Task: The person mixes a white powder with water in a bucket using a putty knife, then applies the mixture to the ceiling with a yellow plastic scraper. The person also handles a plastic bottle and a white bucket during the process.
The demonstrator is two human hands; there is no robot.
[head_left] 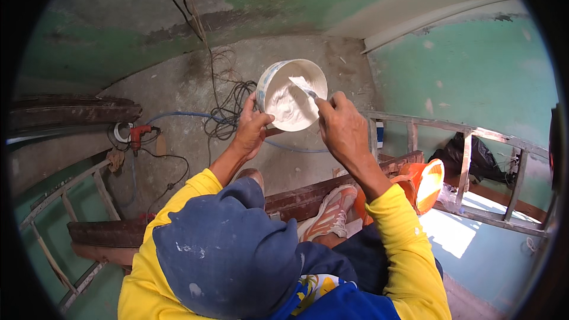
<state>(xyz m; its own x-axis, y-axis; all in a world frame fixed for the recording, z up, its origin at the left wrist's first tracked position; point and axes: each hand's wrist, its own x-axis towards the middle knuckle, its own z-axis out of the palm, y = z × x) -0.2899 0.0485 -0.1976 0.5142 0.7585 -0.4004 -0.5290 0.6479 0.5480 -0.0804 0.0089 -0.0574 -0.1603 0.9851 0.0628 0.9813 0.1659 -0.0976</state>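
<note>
Currently, left hand [252,129] grips tub [267,79] by its side; right hand [345,127] grasps scraper [309,91], blade inside. Tub is tilted above floor [178,93]. Paste [285,106] is in, some on blade; surface uneven, so working it appears unfinished.

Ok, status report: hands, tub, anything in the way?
Left hand holding white tub. Right hand gripping spatula over its mouth. White paste inside. Nothing blocking; cable on floor.

From my head, one wide fisheye faces down over my legs [225,255], my left hand [252,127] and right hand [345,127] near, floor [290,172] below.
</note>
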